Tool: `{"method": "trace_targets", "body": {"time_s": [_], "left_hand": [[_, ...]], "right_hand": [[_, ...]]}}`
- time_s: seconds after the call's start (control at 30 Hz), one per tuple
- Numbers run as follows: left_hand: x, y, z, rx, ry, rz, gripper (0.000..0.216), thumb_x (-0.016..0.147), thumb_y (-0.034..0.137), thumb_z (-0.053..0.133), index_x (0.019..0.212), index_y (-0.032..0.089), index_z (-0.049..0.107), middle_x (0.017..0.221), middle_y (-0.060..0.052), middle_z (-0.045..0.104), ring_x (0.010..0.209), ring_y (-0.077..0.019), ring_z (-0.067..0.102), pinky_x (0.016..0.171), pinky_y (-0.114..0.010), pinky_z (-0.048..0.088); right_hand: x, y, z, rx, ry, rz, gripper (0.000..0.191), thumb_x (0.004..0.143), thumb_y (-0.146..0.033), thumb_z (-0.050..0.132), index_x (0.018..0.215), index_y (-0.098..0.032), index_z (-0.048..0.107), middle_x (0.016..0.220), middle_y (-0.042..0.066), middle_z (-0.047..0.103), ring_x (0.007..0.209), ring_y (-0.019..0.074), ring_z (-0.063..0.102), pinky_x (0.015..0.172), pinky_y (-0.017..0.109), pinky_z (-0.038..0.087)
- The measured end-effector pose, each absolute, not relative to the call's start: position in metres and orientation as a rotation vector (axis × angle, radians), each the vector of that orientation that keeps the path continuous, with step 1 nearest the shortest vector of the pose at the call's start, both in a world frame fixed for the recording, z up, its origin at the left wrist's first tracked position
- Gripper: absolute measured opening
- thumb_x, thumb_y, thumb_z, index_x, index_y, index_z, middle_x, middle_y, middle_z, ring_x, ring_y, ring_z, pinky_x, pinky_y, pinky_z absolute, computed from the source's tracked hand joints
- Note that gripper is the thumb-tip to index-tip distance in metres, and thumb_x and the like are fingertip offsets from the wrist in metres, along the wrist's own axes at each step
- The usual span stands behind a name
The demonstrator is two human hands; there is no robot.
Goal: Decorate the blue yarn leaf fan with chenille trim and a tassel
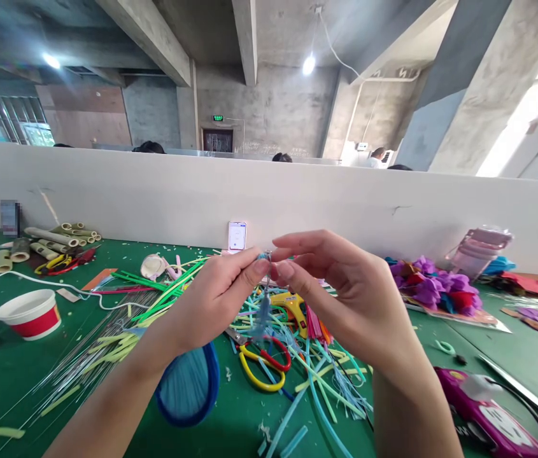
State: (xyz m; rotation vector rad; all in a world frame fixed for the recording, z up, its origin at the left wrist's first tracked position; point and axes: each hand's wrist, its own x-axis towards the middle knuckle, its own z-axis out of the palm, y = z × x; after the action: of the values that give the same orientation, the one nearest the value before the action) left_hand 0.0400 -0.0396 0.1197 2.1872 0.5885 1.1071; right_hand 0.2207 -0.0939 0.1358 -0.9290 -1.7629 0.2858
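Note:
In the head view my left hand (216, 286) pinches a small blue piece, with a blurred blue tassel (263, 315) hanging below the fingertips. My right hand (340, 286) is beside it, thumb and fingers drawn together at the tip; what lies between them is too small to make out. Below the hands are scissors (263, 369) with red and yellow handles. A yellow glue gun (292, 308) lies among blue and green strips (314, 375). A blue oval ring filled with pale blue strands (187, 385) is partly behind my left forearm.
A paper cup (30, 315), thin wires (92, 350) and bamboo pieces (58, 240) are at left. A lit phone (237, 236) leans on the white partition (154, 191). Purple petals (433, 286), a pink bottle (481, 251) and a magenta tool (493, 413) are at right.

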Motion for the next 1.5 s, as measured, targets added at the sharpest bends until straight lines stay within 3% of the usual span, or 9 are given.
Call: {"method": "trace_targets", "body": {"time_s": [0.27,0.43,0.53,0.67,0.8,0.9,1.03,1.33,1.5], "left_hand": [[0.041,-0.036,0.117,2.098,0.570,0.988,0.037,0.104,0.045,0.040,0.083,0.017,0.055,0.070,0.004,0.042,0.060,-0.0084,0.030,0.049,-0.021,0.028],[0.040,-0.038,0.118,2.127,0.593,0.946,0.040,0.103,0.049,0.038,0.088,0.017,0.057,0.069,0.003,0.044,0.056,-0.0084,0.030,0.046,-0.022,0.028],[0.039,-0.040,0.117,2.144,0.586,0.981,0.040,0.103,0.048,0.038,0.087,0.018,0.059,0.071,0.002,0.049,0.059,-0.0094,0.037,0.049,-0.022,0.034],[0.034,-0.037,0.105,2.136,0.605,1.075,0.032,0.102,0.045,0.042,0.101,0.022,0.064,0.098,-0.005,0.065,0.092,-0.0168,0.059,0.073,-0.028,0.050],[0.030,-0.034,0.097,2.153,0.683,1.128,0.032,0.101,0.045,0.044,0.122,0.025,0.060,0.127,-0.008,0.062,0.119,-0.0230,0.055,0.084,-0.033,0.051],[0.031,-0.033,0.104,2.215,0.744,0.942,0.034,0.102,0.049,0.038,0.116,0.024,0.058,0.100,-0.006,0.066,0.096,-0.0201,0.061,0.072,-0.031,0.049],[0.030,-0.025,0.113,2.343,0.864,0.744,0.029,0.104,0.048,0.034,0.109,0.024,0.049,0.070,0.004,0.054,0.064,-0.0137,0.050,0.059,-0.027,0.038],[0.021,0.001,0.125,2.635,0.777,0.250,0.024,0.098,0.030,0.046,0.080,0.022,0.057,0.066,0.003,0.060,0.058,-0.0124,0.052,0.057,-0.025,0.032],[0.026,0.002,0.126,2.622,0.651,0.178,0.027,0.096,0.025,0.048,0.072,0.021,0.060,0.064,0.002,0.065,0.058,-0.0130,0.057,0.059,-0.025,0.036]], "right_hand": [[0.217,-0.091,0.135,-1.050,-1.876,0.196,0.016,0.090,-0.025,0.068,0.106,-0.023,0.067,0.091,-0.001,0.071,0.082,0.0122,0.065,0.074,0.026,0.053],[0.218,-0.095,0.136,-1.005,-1.876,0.310,0.017,0.090,-0.020,0.066,0.107,-0.024,0.068,0.081,-0.005,0.068,0.071,0.0083,0.061,0.067,0.022,0.051],[0.217,-0.096,0.136,-1.006,-1.884,0.283,0.018,0.090,-0.019,0.065,0.108,-0.024,0.068,0.082,-0.005,0.067,0.072,0.0085,0.061,0.069,0.023,0.050],[0.217,-0.096,0.136,-1.042,-1.895,0.183,0.021,0.089,-0.023,0.066,0.110,-0.023,0.068,0.089,-0.002,0.066,0.079,0.0108,0.062,0.074,0.026,0.051],[0.216,-0.095,0.134,-1.089,-1.946,0.125,0.032,0.084,-0.024,0.071,0.116,-0.022,0.066,0.100,0.001,0.065,0.082,0.0113,0.063,0.073,0.024,0.052],[0.214,-0.089,0.132,-1.136,-1.915,0.052,0.023,0.087,-0.018,0.064,0.110,-0.021,0.067,0.103,0.001,0.067,0.083,0.0113,0.064,0.072,0.025,0.051],[0.218,-0.077,0.123,-1.205,-1.870,0.113,0.021,0.086,-0.011,0.056,0.102,-0.019,0.067,0.091,0.000,0.072,0.082,0.0138,0.067,0.071,0.027,0.050],[0.241,-0.074,0.065,-1.273,-1.809,0.589,0.021,0.090,-0.017,0.052,0.105,-0.019,0.066,0.089,0.003,0.070,0.080,0.0161,0.066,0.069,0.029,0.052],[0.239,-0.084,0.042,-1.191,-1.662,0.756,0.027,0.091,-0.027,0.061,0.117,-0.021,0.063,0.119,0.008,0.068,0.110,0.0205,0.064,0.094,0.038,0.053]]}}
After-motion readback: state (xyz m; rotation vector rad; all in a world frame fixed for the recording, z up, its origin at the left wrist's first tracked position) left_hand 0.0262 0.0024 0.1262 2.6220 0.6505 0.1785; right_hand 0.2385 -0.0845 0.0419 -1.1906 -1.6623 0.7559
